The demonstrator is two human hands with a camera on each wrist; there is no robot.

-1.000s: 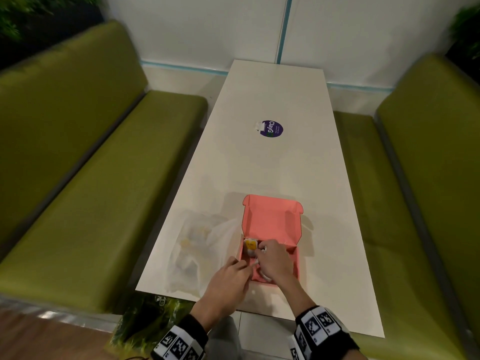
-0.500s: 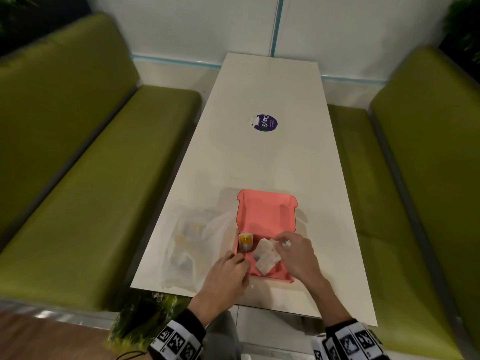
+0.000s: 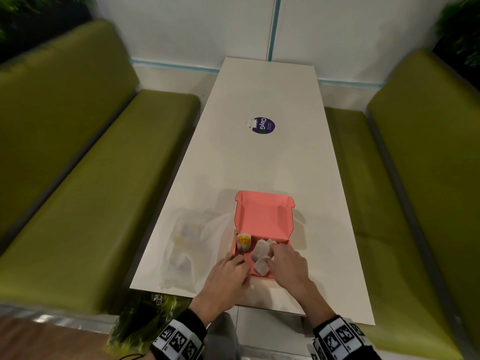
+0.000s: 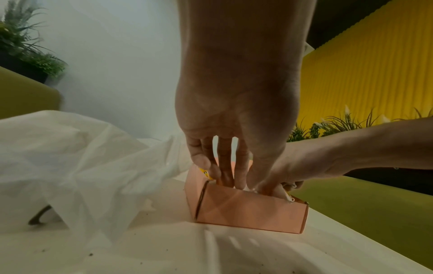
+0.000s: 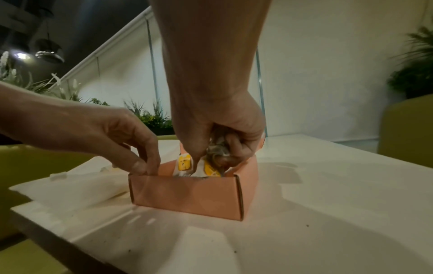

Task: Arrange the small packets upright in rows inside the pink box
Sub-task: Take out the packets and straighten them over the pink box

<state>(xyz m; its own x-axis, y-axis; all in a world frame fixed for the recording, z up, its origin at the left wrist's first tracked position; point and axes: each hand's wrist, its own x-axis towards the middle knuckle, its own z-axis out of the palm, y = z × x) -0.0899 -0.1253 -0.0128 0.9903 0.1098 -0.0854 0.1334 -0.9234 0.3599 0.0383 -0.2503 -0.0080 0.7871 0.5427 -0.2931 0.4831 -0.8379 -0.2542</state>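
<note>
The pink box [image 3: 283, 242] stands near the table's front edge, its lid [image 3: 263, 214] raised at the back. One packet with a yellow label [image 3: 244, 241] stands upright in its far left corner. Two white packets [image 3: 260, 250] lie loose in the middle. My left hand [image 3: 240, 259] pinches the box's front left corner [image 5: 140, 178], thumb outside and fingers inside. My right hand [image 5: 215, 157] reaches into the box from above and grips a crumpled packet [image 5: 218, 148] over another yellow-labelled one [image 5: 211, 169]. The box floor under it is hidden.
A clear plastic bag [image 3: 187, 245] with more packets lies flat just left of the box. A round purple sticker [image 3: 263, 125] sits mid-table. Green benches [image 3: 91, 190] flank the narrow white table [image 3: 259, 165]; the wall closes its far end.
My right hand went from the box's middle to its right edge and has come back in over the loose packets. The left hand stays at the front left corner.
</note>
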